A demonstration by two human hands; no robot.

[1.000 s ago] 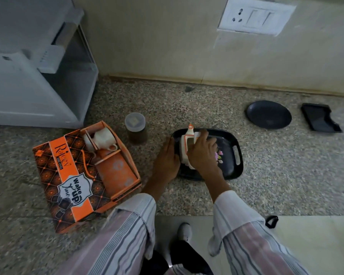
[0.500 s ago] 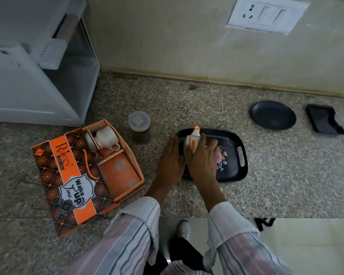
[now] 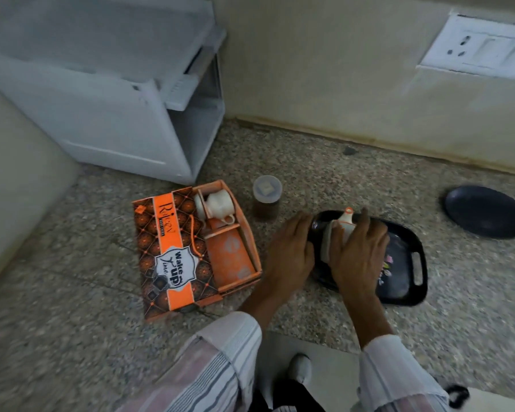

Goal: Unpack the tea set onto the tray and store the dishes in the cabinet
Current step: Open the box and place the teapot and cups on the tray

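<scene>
Teapot at the tray.
My right hand point(image 3: 359, 257) grips the teapot point(image 3: 341, 230) over the black tray point(image 3: 405, 281); my left hand point(image 3: 290, 254) rests flat, empty, on the tray's left edge.

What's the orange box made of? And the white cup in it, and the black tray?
Box: looks like printed cardboard, with thin folded walls and matte print. Cup: probably glazed ceramic, smooth and cream-white. Tray: glossy, with moulded handle slots, likely plastic or melamine, though painted metal is possible.

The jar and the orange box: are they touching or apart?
Apart. The head view shows a strip of bare speckled counter between the jar and the orange box.
</scene>
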